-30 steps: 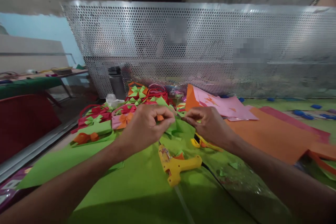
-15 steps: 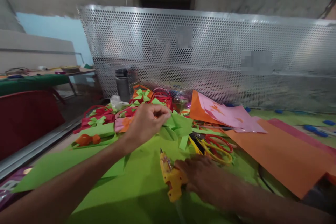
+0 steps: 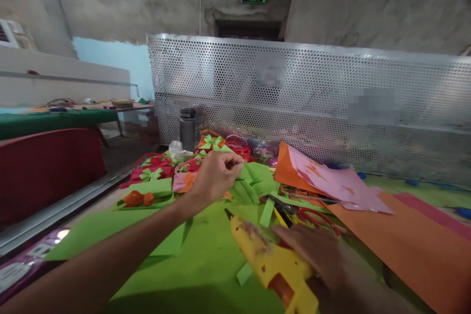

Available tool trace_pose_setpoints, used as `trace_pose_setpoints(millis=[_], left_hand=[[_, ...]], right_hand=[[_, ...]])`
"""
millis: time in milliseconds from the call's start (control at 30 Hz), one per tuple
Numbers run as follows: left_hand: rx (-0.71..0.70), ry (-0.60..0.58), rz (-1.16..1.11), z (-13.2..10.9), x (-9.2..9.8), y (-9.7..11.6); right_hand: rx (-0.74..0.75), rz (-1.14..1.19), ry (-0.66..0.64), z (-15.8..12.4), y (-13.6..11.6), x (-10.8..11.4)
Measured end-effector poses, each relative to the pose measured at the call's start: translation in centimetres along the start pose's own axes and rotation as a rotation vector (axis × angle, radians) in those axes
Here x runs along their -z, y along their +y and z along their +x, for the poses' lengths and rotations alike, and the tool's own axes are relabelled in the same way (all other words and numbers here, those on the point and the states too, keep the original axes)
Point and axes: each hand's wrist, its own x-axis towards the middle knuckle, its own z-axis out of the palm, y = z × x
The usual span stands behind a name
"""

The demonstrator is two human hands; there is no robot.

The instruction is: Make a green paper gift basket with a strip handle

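Near right, the right hand [image 3: 326, 267] grips the glue gun [image 3: 274, 267] above the desk [image 3: 213, 260], with the nozzle aimed far-left. Farther off, the left hand [image 3: 215, 176] pinches the green paper [image 3: 253, 181] clear of the desk, presenting it to the nozzle. The scissors [image 3: 312, 216] lie just right of it.

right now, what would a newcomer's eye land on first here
A yellow plastic hot glue gun is gripped in the right hand, raised at the bottom centre. Just beyond it, the left hand pinches a folded lime-green paper bow. A large orange paper sheet lies to the right, before a shiny perforated metal screen.
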Motion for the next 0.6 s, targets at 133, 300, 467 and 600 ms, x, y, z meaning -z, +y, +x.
trace_pose_setpoints(millis=[133,300,467,600], left_hand=[[-0.009,-0.001,-0.007,-0.3,-0.1,0.4],[-0.030,0.008,-0.007,-0.8,-0.2,1.1],[-0.055,0.018,0.002,-1.2,-0.3,1.6],[-0.070,0.028,0.029,-1.3,-0.2,1.7]], right_hand=[[-0.128,-0.051,0.222,-0.3,0.3,0.0],[-0.267,-0.115,0.227,0.1,-0.5,0.5],[-0.303,-0.166,0.225,0.2,-0.7,0.6],[-0.301,-0.191,0.234,0.0,-0.2,0.2]])
